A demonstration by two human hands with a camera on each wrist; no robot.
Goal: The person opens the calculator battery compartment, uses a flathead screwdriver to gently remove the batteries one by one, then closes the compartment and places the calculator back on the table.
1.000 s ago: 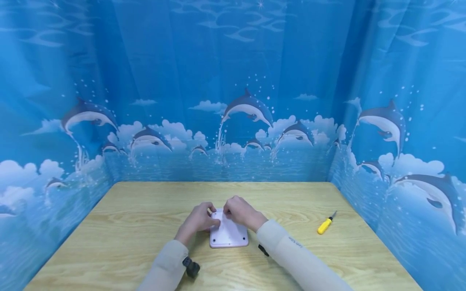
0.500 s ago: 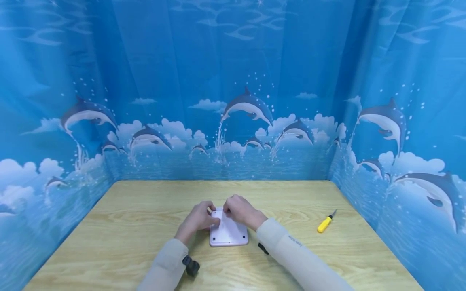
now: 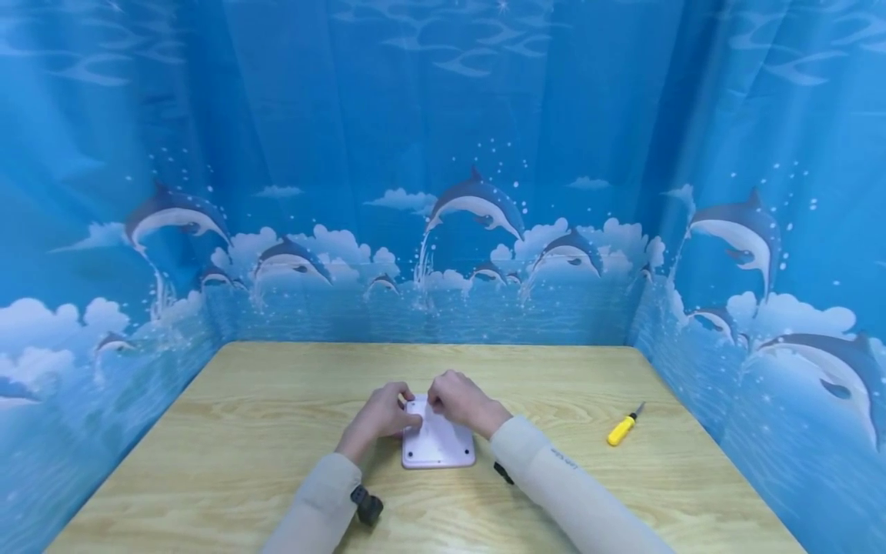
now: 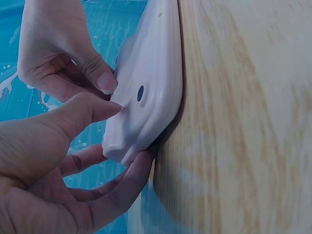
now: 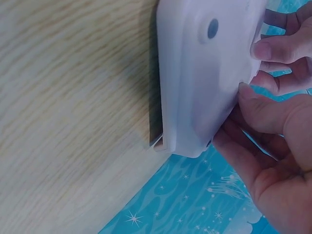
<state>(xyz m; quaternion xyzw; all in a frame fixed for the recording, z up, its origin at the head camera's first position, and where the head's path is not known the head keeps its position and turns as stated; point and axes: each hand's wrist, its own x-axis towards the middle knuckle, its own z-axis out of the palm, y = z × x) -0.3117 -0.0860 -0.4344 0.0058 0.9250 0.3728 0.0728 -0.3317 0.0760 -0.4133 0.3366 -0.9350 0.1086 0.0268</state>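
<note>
A pale pink calculator (image 3: 441, 445) lies face down on the table, with dark round feet at its corners. My left hand (image 3: 381, 414) grips its far left corner; the left wrist view shows the thumb (image 4: 100, 108) on the back and fingers curled round the edge. At the far edge my right hand (image 3: 462, 400) pinches the calculator, its thumb (image 5: 253, 100) on the back and the other fingers curled beyond the edge. Both thumbs are close together. What lies under the right fingers is hidden.
A yellow-handled screwdriver (image 3: 623, 428) lies on the right of the wooden table (image 3: 277, 415), its tip pointing away. Blue curtains (image 3: 388, 138) printed with dolphins hang behind the table and at both sides.
The head view has shifted slightly. Both hands keep their hold on the calculator, and the screwdriver lies where it was.
</note>
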